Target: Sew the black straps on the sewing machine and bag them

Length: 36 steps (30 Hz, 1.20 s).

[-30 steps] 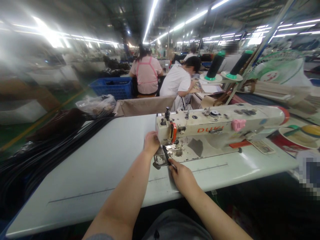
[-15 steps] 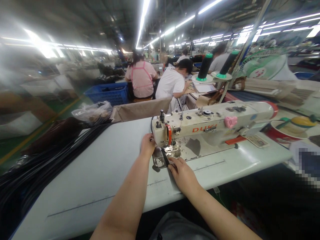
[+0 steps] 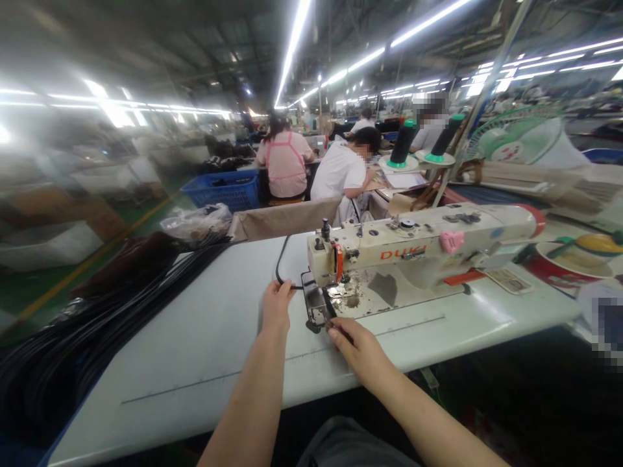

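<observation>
A narrow black strip (image 3: 279, 261) curves over the tabletop behind and left of the sewing machine (image 3: 389, 253). My left hand (image 3: 277, 303) pinches this strip left of the machine's needle end. In front of the presser foot (image 3: 346, 292), my right hand (image 3: 357, 344) has thumb and fingers closed on a black strip at the front edge of the metal plate (image 3: 316, 310). Whether both hands hold one continuous strip cannot be made out, since the machine head hides the part between.
Long black strips (image 3: 111, 324) lie bundled over the table's left side. Behind the table (image 3: 195, 344) are a fabric-lined bin (image 3: 287, 217), a blue crate (image 3: 224, 189) and seated co-workers. Thread cones (image 3: 402, 146) stand behind the machine; a red bowl (image 3: 559, 263) sits at right.
My left hand has moved left and toward me, away from the machine head, and a curved length of black strip now shows beside it. The right hand stays near the plate's front edge.
</observation>
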Each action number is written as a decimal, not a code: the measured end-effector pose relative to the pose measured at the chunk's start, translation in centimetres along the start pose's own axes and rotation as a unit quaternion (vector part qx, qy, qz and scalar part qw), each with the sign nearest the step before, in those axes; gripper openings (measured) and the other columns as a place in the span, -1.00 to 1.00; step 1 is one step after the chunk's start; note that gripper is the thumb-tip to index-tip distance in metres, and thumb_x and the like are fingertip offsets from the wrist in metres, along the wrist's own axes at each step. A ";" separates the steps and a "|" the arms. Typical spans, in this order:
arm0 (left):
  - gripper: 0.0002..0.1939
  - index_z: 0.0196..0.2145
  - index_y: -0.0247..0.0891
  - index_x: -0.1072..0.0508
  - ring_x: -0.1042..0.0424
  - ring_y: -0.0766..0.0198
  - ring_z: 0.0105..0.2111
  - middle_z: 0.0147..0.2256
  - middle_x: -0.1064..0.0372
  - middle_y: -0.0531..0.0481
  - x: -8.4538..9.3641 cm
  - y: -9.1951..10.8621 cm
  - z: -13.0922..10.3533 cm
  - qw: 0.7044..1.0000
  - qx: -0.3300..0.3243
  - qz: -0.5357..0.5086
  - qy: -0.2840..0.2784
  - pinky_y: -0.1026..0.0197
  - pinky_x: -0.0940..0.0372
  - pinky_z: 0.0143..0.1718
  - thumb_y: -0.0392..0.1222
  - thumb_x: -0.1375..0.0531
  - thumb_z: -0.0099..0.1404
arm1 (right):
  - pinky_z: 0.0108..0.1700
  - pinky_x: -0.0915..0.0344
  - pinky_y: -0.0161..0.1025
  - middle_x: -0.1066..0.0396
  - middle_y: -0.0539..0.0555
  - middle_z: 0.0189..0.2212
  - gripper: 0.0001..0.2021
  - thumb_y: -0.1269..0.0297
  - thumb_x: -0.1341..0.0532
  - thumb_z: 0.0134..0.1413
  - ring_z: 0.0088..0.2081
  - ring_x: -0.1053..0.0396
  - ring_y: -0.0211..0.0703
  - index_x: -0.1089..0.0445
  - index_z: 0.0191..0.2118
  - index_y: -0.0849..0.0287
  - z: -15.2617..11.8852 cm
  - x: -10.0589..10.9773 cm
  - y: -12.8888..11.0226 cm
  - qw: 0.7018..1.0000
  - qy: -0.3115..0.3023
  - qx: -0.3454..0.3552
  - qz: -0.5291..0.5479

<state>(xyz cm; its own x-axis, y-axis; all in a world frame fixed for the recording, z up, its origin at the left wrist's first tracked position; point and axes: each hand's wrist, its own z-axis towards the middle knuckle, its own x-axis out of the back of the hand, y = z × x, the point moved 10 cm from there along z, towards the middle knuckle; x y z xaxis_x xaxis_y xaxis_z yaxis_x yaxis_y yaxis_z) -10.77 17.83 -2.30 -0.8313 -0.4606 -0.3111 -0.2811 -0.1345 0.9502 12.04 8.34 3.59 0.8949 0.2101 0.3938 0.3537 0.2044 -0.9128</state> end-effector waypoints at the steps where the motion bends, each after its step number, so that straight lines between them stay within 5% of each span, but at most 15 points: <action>1: -0.62 -0.36 -0.26 -0.40 -0.52 0.28 -0.31 -0.38 -0.47 -0.02 0.7 0.3 -0.8 1.000 0.001 -0.005 0.000 0.11 -0.47 -0.09 0.05 -0.42 0.10 | -0.21 -0.36 -0.19 -0.48 0.06 -0.36 -0.72 0.05 -0.15 0.29 -0.34 -0.41 -0.12 -0.48 -0.19 0.13 0.1 -1.0 0.3 0.999 -0.026 -0.025 0.033; 6: -0.57 -0.24 -0.28 -0.48 -0.56 0.25 -0.24 -0.29 -0.54 -0.05 3.2 1.6 -4.4 1.000 -0.009 0.005 -0.009 0.10 -0.48 -0.03 0.04 -0.47 0.08 | -0.46 -0.17 -0.31 -0.48 0.06 -0.39 -0.48 -0.23 -0.17 0.21 -0.49 -0.29 -0.27 -0.52 -0.20 0.20 1.2 -5.1 2.0 0.970 -0.080 -0.121 0.195; 11: -0.60 -0.22 -0.25 -0.47 -0.58 0.20 -0.20 -0.28 -0.57 -0.05 4.3 2.5 -6.2 0.998 -0.025 0.049 -0.012 0.11 -0.48 -0.05 0.07 -0.42 0.14 | -0.54 -0.03 -0.34 -0.42 0.03 -0.48 -0.44 -0.28 -0.24 0.09 -0.55 -0.21 -0.32 -0.51 -0.29 0.24 2.4 -7.2 3.3 0.954 -0.084 -0.161 0.238; 27: -0.68 -0.20 -0.20 -0.46 -0.60 0.15 -0.10 -0.15 -0.62 -0.11 5.8 4.3 -9.3 0.992 -0.069 0.101 -0.004 0.09 -0.42 0.05 0.04 -0.38 0.24 | -0.57 0.07 -0.36 -0.32 -0.03 -0.54 -0.49 -0.22 -0.22 0.15 -0.60 -0.10 -0.36 -0.49 -0.33 0.23 5.3 -9.0 3.3 0.946 -0.096 -0.175 0.254; 36: -0.61 -0.16 -0.20 -0.44 -0.58 0.12 -0.07 -0.14 -0.59 -0.13 6.5 4.4 -9.3 0.991 -0.074 0.114 -0.012 0.06 -0.43 0.05 0.14 -0.35 0.26 | -0.55 0.08 -0.32 -0.12 -0.11 -0.64 -0.53 -0.21 -0.16 0.17 -0.61 0.02 -0.31 -0.42 -0.40 0.15 6.0 -7.7 2.7 0.967 -0.071 -0.138 0.203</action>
<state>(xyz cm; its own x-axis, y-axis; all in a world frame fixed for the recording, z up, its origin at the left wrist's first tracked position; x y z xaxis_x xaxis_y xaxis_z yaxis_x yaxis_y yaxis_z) -12.96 6.07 -0.03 -0.8763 -0.4738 -0.0876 -0.0133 -0.1579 0.9874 4.45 12.97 -1.30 0.9361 0.3517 -0.0102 0.0577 -0.1820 -0.9816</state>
